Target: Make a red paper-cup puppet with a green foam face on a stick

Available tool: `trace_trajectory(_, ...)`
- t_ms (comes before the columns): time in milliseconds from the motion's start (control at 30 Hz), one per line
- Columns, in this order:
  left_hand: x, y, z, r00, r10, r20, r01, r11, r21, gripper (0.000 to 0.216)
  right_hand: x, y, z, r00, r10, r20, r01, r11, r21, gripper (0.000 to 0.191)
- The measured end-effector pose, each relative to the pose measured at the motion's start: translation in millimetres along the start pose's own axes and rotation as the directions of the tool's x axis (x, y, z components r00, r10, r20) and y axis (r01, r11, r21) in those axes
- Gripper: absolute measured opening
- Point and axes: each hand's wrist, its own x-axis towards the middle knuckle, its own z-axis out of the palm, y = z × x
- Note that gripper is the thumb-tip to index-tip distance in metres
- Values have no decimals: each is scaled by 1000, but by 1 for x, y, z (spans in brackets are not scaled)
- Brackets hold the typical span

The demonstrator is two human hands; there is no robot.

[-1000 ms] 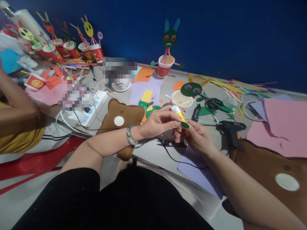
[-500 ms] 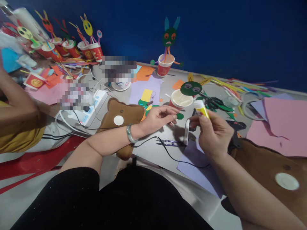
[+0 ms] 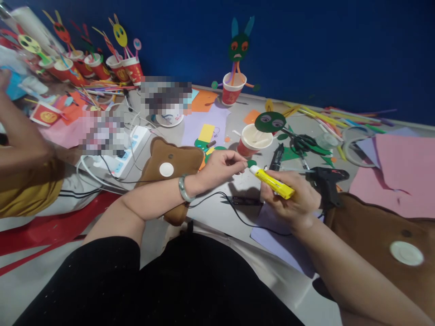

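My left hand (image 3: 222,168), with a bracelet on its wrist, is closed in a pinch at a small green paper circle (image 3: 251,163). My right hand (image 3: 294,194) is wrapped round a yellow glue stick (image 3: 273,183). The stick's white end points left, close to the green circle; whether they touch I cannot tell. Just beyond both hands stands a red-and-white paper cup (image 3: 249,147). A green paper face (image 3: 270,122) with big eyes rests by its rim. Thread snips (image 3: 239,200) lie on the table below my hands.
To the right are a black glue gun (image 3: 328,181), a black marker (image 3: 277,156), scissors (image 3: 306,144) and pink paper (image 3: 404,167). Brown bear-shaped cushions (image 3: 175,158) lie at the table edge. A power strip (image 3: 132,151) and another person's arm (image 3: 25,131) are at left.
The glue stick has swung from upright to lying leftward, its white end now near the green circle. A white block by my right fingers no longer shows. My left hand barely moved.
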Motion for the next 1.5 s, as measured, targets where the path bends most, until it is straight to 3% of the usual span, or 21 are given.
trace_trajectory(133, 1, -6, -3, 995, 92, 26, -94, 991, 92, 10, -6, 4, 2, 996, 52, 69, -48, 997, -56, 27)
trace_trajectory(367, 4, -13, -5, 975, 213, 56, -219, 965, 143, 7, -8, 7, -1, 994, 34, 99, -21, 991, -129, 25)
trace_trajectory(533, -1, -3, -4, 986, 156, 66, -163, 980, 117, 12, -6, 18, -1, 993, 91, 73, -73, 974, -216, 14)
trace_trajectory(667, -2, 3, -4, 999, 51, 11, -52, 994, 99, 15, -8, 18, -5, 996, 73, -43, -81, 969, -235, 19)
trace_trajectory(733, -2, 3, -4, 999, 34, -6, -33, 994, 107, 17, -8, 12, -6, 996, 74, -46, -83, 966, -247, 20)
trace_trajectory(900, -2, -1, -2, 994, 112, 16, -113, 981, 157, 11, -3, 2, -4, 996, -30, 89, 45, 985, -169, 23)
trace_trajectory(1100, -1, -5, -3, 984, 167, 54, -175, 968, 180, 7, -2, 8, 2, 996, -10, 88, 13, 999, -33, 31)
trace_trajectory(1233, -3, -3, -3, 983, 173, 64, -181, 971, 155, 7, -5, 13, 4, 994, 12, 106, 3, 990, -141, 23)
trace_trajectory(1367, -3, 0, -4, 991, 135, 20, -137, 978, 155, 13, -10, 12, 0, 1000, 5, -6, -7, 965, -261, 8)
trace_trajectory(1433, -2, 0, -5, 994, 112, 3, -111, 981, 159, 14, -11, 10, -3, 999, 36, -8, -36, 945, -325, 12)
trace_trajectory(1500, -2, -2, -5, 994, 111, 15, -112, 981, 159, 12, -10, 7, -4, 999, -4, 33, 14, 946, -323, 13)
